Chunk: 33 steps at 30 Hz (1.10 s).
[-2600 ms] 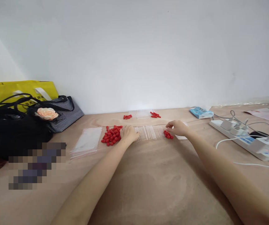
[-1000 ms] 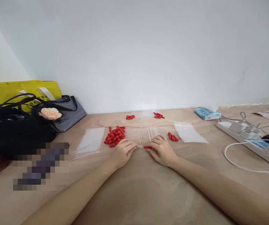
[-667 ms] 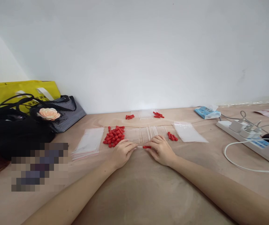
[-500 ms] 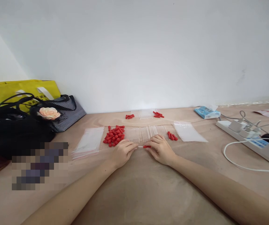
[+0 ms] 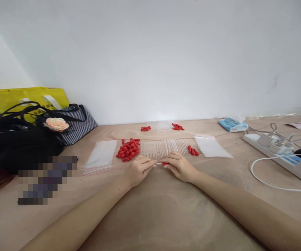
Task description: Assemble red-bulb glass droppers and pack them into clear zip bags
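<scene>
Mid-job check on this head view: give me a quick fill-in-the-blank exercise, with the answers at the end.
1. The left hand pinches a thin clear tube, and the right hand holds a dropper bulb coloured ____.
2. The larger bulb pile flanking the row of clear tubes lies on the person's ____.
3. The power strip lies on the person's ____.
4. The fabric bag beside the artificial rose is patterned with ____.

Missing words: red; left; right; stripes.

Thin clear tube (image 5: 159, 164), level, crosswise, just before row of tubes (image 5: 176, 147); red bulb (image 5: 164, 163) at right end, partly covered
</scene>
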Available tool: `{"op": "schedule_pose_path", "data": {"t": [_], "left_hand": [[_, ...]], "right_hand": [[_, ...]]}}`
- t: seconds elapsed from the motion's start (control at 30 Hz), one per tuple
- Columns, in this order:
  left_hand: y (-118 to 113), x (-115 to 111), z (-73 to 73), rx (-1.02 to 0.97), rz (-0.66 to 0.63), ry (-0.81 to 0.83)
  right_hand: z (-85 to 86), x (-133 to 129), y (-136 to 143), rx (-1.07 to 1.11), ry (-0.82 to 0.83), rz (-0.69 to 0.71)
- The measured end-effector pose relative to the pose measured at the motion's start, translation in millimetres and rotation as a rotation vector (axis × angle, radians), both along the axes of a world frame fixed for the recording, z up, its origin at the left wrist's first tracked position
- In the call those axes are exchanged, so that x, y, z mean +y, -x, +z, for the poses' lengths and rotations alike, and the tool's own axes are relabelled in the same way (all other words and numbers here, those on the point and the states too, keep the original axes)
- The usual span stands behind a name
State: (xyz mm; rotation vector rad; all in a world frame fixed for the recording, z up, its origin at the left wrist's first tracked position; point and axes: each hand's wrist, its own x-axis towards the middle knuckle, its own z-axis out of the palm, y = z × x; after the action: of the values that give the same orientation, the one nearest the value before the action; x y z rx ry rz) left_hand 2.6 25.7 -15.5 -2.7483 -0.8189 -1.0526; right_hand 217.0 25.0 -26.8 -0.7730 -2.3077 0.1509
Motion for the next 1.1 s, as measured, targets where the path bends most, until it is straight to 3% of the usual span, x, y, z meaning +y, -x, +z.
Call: {"op": "schedule_pose_path", "data": {"t": [1.1], "left_hand": [[-4.9, -0.9, -2.1, 0.054, -0.082, -0.164]], "right_hand": [[0.6, -2.2, -0.6, 0.017, -0.067, 0.083]]}}
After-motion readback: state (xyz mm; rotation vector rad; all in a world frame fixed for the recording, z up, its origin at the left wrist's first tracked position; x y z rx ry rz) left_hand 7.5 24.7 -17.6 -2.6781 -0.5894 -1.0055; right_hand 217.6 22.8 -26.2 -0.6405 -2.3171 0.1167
